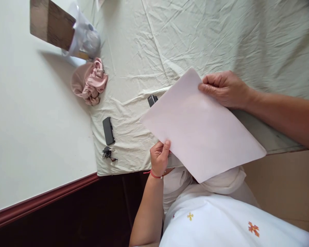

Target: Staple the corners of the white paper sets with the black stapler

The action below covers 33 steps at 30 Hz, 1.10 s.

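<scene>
Starting at the far left, pass the white wall [41, 120] with its dark red trim [46, 197], then a brown panel [61, 29] jutting from a translucent whitish container [89, 37]. Just below, find a crumpled pink cloth [92, 82]; lower down, a flat black case [108, 131] and, just beside it, a small dark bundle [106, 153], too small to identify. Beneath these, see the cloth-covered table [128, 151].

Toward the middle, spot a small black device [151, 100] partly hidden behind a pale pinkish sheet [203, 127]. Pinching the near left edge with the left hand [159, 159], thumb on top, above a red bracelet [154, 175]. Holding the sheet cornerwise, unfolded and blank on the visible face, partly over the table and partly over white clothing [221, 216]. Cannot tell whether touching the table anywhere. Further right, clasping the upper right edge near the far corner with the right hand [226, 89], with fingers closed firmly against thumb.

Judging by this hold, seems to be at the stage of steadying or positioning the sheet. For any next move, probably calls for supporting both edges evenly and avoiding a snag on the small black device
</scene>
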Each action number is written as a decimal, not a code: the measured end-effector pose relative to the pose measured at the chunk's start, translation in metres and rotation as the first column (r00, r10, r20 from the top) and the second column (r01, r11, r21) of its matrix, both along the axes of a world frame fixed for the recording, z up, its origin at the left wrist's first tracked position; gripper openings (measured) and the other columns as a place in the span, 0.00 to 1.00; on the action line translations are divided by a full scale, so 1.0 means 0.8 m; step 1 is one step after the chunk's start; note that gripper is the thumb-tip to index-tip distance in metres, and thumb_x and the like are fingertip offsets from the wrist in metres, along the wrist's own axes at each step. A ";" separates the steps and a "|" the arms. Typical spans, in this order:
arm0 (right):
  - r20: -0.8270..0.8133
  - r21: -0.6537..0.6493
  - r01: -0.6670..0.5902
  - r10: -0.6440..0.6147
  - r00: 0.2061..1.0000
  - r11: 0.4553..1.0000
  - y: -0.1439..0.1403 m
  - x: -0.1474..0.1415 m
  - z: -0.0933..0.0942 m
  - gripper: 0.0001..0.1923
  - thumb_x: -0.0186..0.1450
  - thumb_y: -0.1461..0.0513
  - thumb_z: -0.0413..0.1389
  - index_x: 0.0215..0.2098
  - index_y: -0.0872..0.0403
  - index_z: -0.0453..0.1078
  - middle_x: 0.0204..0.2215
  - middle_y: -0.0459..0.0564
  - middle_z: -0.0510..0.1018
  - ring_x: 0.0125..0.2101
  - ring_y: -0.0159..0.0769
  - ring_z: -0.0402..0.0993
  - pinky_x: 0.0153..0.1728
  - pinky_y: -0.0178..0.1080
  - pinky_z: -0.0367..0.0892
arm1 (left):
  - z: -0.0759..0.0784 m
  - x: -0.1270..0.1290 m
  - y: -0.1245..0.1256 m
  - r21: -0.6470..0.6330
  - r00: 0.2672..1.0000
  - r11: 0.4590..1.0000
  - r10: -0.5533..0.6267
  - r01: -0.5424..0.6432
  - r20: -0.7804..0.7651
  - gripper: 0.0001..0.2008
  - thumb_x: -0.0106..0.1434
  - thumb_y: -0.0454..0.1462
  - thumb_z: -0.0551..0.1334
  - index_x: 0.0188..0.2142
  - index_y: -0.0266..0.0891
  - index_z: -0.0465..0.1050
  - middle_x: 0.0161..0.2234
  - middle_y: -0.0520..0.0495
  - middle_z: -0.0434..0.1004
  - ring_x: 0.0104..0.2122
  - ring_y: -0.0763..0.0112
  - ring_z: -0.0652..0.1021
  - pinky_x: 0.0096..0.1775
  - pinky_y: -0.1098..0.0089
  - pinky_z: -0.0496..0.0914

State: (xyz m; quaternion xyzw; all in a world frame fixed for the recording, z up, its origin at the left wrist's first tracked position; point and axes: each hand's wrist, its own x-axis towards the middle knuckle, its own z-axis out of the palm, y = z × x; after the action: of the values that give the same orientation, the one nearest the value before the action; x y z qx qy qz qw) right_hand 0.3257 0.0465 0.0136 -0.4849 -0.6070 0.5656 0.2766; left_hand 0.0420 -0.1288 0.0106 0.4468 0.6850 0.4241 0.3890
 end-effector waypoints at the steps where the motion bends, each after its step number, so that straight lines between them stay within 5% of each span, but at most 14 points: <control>1: -0.029 -0.007 0.004 -0.004 1.000 1.000 0.000 0.000 -0.003 0.30 0.69 0.43 0.53 0.43 0.65 0.67 0.29 0.49 0.67 0.29 0.10 0.54 0.30 0.22 0.49 | 0.001 0.000 0.004 -0.008 1.000 1.000 0.011 -0.011 -0.008 0.30 0.63 0.56 0.73 0.20 0.38 0.67 0.16 0.55 0.65 0.18 0.77 0.66 0.22 0.73 0.60; 6: -0.124 0.016 -0.113 0.114 0.986 0.993 0.003 0.002 -0.014 0.38 0.65 0.35 0.55 0.44 0.64 0.66 0.31 0.50 0.69 0.31 0.10 0.54 0.32 0.23 0.50 | -0.006 -0.007 0.022 0.044 0.985 0.984 0.175 -0.175 -0.004 0.31 0.59 0.55 0.76 0.19 0.37 0.64 0.16 0.58 0.60 0.19 0.81 0.60 0.22 0.75 0.54; 13: 0.219 0.074 -0.320 0.298 0.929 0.945 0.003 0.002 -0.010 0.23 0.67 0.50 0.60 0.49 0.62 0.75 0.40 0.47 0.78 0.37 0.11 0.66 0.39 0.21 0.57 | -0.029 -0.007 0.026 0.122 0.977 0.970 0.209 -0.212 0.036 0.21 0.54 0.52 0.80 0.31 0.37 0.81 0.30 0.49 0.82 0.31 0.72 0.76 0.35 0.71 0.73; 17: 0.209 0.060 -0.299 0.281 0.937 0.952 0.003 0.002 -0.012 0.23 0.69 0.52 0.57 0.52 0.62 0.76 0.45 0.47 0.79 0.41 0.12 0.71 0.42 0.21 0.61 | -0.025 -0.004 0.027 0.167 0.977 0.964 0.198 -0.208 0.075 0.22 0.57 0.54 0.78 0.32 0.37 0.80 0.29 0.50 0.80 0.31 0.72 0.76 0.36 0.71 0.73; 23: 0.150 0.014 -0.282 0.277 0.949 0.959 0.010 0.009 -0.019 0.30 0.69 0.47 0.56 0.55 0.63 0.74 0.47 0.48 0.78 0.42 0.14 0.72 0.45 0.22 0.64 | -0.023 -0.005 0.026 0.203 0.970 0.950 0.220 -0.237 0.102 0.27 0.63 0.56 0.73 0.25 0.38 0.70 0.19 0.59 0.57 0.20 0.80 0.58 0.22 0.75 0.54; 27: 0.145 0.050 -0.212 0.203 0.968 0.976 0.012 0.009 -0.020 0.34 0.66 0.44 0.59 0.55 0.65 0.71 0.43 0.50 0.77 0.40 0.11 0.68 0.44 0.20 0.60 | -0.028 -0.009 0.026 0.211 0.968 0.945 0.244 -0.250 0.051 0.27 0.63 0.55 0.73 0.25 0.38 0.69 0.22 0.58 0.62 0.24 0.79 0.62 0.29 0.76 0.61; 33: -0.005 -0.095 -0.141 0.141 0.990 0.985 0.018 0.006 -0.024 0.30 0.65 0.50 0.62 0.60 0.58 0.68 0.52 0.49 0.77 0.41 0.10 0.73 0.42 0.20 0.64 | -0.031 -0.009 0.029 0.216 0.960 0.936 0.279 -0.278 0.027 0.27 0.59 0.57 0.75 0.28 0.39 0.70 0.26 0.55 0.70 0.29 0.75 0.70 0.36 0.73 0.69</control>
State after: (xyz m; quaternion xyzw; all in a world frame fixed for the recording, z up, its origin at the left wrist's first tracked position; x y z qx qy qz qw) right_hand 0.3307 0.0606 -0.0058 -0.4540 -0.6124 0.6115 0.2118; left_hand 0.0351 -0.1059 -0.0141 0.3862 0.6914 0.5465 0.2724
